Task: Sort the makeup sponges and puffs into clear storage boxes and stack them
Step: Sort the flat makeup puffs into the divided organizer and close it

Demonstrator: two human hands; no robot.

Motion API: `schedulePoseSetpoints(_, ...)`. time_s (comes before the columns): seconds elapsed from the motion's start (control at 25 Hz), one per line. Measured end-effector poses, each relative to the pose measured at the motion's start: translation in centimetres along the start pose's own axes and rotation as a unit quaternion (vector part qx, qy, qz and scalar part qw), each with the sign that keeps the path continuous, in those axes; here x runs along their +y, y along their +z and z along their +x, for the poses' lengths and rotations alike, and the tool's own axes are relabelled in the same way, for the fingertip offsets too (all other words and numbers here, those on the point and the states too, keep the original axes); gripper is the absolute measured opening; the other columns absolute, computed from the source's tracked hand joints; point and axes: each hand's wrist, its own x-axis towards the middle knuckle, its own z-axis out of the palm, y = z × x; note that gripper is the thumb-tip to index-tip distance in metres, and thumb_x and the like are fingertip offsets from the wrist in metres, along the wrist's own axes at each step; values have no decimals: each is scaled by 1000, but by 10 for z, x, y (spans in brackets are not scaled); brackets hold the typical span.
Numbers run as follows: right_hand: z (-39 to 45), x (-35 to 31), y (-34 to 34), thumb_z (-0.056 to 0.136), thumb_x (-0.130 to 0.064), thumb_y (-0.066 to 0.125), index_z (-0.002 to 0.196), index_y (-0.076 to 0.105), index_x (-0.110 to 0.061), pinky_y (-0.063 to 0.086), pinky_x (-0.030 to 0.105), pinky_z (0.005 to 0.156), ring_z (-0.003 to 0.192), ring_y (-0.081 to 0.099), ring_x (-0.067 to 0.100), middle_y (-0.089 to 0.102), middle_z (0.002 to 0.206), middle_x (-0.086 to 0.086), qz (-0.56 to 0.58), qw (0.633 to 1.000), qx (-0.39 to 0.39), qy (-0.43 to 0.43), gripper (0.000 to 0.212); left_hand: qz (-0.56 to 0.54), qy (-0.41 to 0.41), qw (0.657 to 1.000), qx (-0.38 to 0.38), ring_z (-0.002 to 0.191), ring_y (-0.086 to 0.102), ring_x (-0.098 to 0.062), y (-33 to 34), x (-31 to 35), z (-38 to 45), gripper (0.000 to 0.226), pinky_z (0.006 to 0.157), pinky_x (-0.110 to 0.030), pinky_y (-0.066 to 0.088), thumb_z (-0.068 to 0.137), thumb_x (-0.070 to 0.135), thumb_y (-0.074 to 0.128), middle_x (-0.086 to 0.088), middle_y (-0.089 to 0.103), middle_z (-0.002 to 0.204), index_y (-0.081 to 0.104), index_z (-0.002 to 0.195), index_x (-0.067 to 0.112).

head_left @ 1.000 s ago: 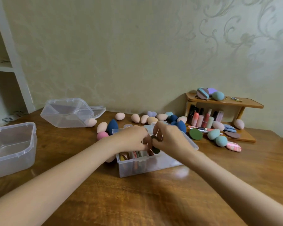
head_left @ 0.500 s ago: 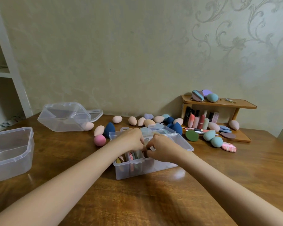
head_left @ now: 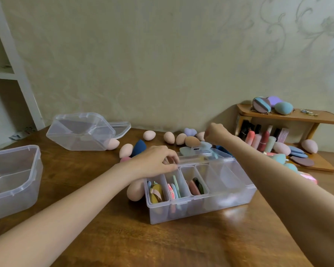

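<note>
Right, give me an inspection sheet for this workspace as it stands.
Surface: wooden table, glossy.
Job's things: divided box holds flat puffs in three left compartments, right side bare; egg sponges loose behind it; empty box at left; tipped box farther back.
Clutter: lipsticks under wooden shelf.
Hands: left hand rests on the divided box's back edge; right hand raised above the sponges, fingers curled, whether holding anything unclear.
Cables: nothing seen.
Surroundings: patterned wall; white shelving at left.
</note>
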Motion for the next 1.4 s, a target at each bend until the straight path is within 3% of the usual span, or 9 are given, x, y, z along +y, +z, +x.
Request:
schedulePoseSetpoints(0.12,9,-1,11,90,-16,52,111,59,-4,40,28,74,85,50,23,54,93,10,-83,995,-42,-21,25,-23,8,1000,-14,86,53,-2,-1,-7,4,23,80,-19,45,91,29,58,9,55,95,65,112,22)
schedulePoseSetpoints(0.28,14,4,25,90,-14,52,119,56,-6,42,34,92,106,55,29,59,115,15,-87,996,-8,-22,30,-41,15,998,-40,81,53,0,-3,-12,8,21,78,-17,44,89,29,60,14,54,91,65,109,23)
schedulePoseSetpoints(0.44,20,7,30,86,-8,57,109,61,1,43,32,71,82,51,25,54,90,11,-16,999,44,10,25,-33,17,999,-36,87,54,-3,-2,-9,6,22,78,-16,45,91,28,58,12,54,94,63,111,21)
schedulePoseSetpoints(0.64,2,18,8,85,-14,59,107,56,0,38,32,67,80,49,28,63,108,18,32,995,91,27,27,18,13,999,-32,98,54,-8,-2,-2,1,24,82,-21,46,92,27,56,5,55,107,62,115,22)
schedulePoseSetpoints(0.8,-40,17,-33,86,-24,62,110,53,-2,49,37,77,86,57,25,62,107,14,164,978,123,-43,34,-20,58,997,42,101,53,-4,0,18,-9,21,84,-16,41,92,21,55,10,58,105,67,109,24)
schedulePoseSetpoints(0.92,-89,9,-44,89,-19,58,112,52,-2,52,30,68,70,60,19,65,98,13,239,961,89,-110,29,-10,91,996,-8,99,48,5,9,36,-23,25,83,-8,35,91,18,55,17,62,108,67,112,26)
schedulePoseSetpoints(1.08,-143,-1,-25,89,-13,55,101,45,-13,43,9,51,58,57,8,65,78,6,204,961,41,-180,16,34,89,995,-2,106,43,0,15,43,-32,30,96,-20,39,91,15,52,9,61,121,62,119,23)
schedulePoseSetpoints(1.24,-168,-9,-8,91,-14,51,102,39,-10,36,16,51,60,46,9,47,72,-4,110,961,79,-241,16,113,81,990,-19,118,36,-8,16,48,-37,30,104,-33,33,93,20,46,13,53,132,65,116,28)
schedulePoseSetpoints(1.4,-179,-12,4,93,-16,47,107,42,-6,37,29,56,69,48,21,49,87,6,39,958,118,-260,18,99,34,994,-24,111,47,-15,15,53,-37,27,99,-39,40,92,19,48,3,61,119,68,109,25)
